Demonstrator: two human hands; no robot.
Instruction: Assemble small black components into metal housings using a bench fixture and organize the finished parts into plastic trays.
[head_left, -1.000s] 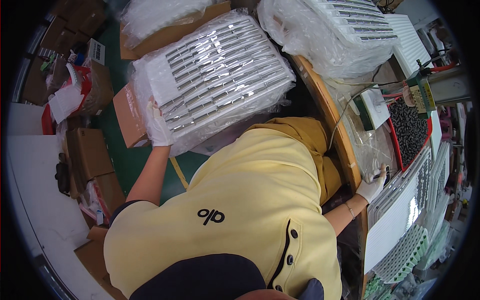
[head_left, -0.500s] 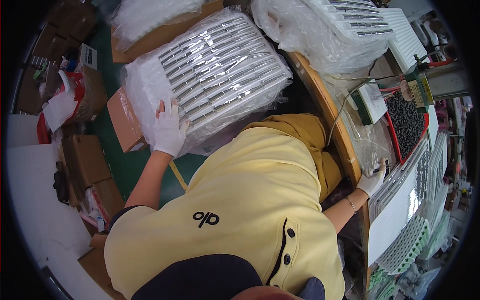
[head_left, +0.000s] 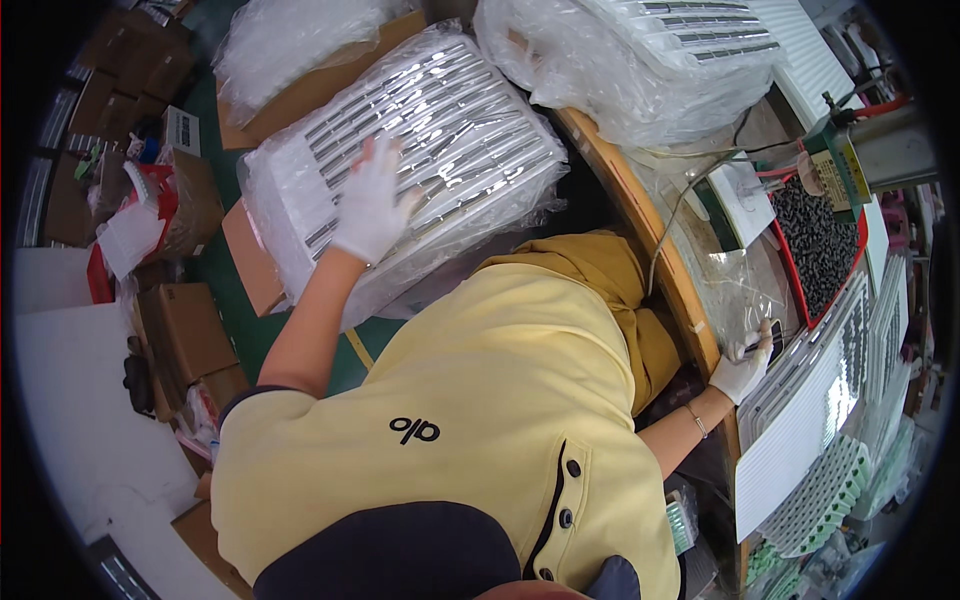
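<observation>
My left hand (head_left: 372, 208), in a white glove with bare fingertips, is over a tray of shiny silver tubes (head_left: 440, 130) covered in clear plastic film. Its fingers are spread and a little blurred; whether the palm touches the film I cannot tell. The tubes lie in long rows, with a white strip (head_left: 290, 195) along the left side. At the right, my gloved right hand (head_left: 742, 372) is at the workbench (head_left: 690, 312), fingers curled at a small dark object (head_left: 776, 338) that I cannot identify. Crumpled clear plastic (head_left: 735, 290) lies just beyond that hand.
A red bin of small black parts (head_left: 815, 245) stands on the bench, near stacked white ribbed trays (head_left: 800, 440). Another plastic-wrapped tray stack (head_left: 640, 75) sits farther back. Cardboard boxes (head_left: 190, 325) line the left. A thin cable (head_left: 672, 220) crosses the bench edge.
My left hand has moved from the tray's left edge inward over the tubes, up and to the right. The right hand stays at the same spot on the bench. The view has shifted slightly.
</observation>
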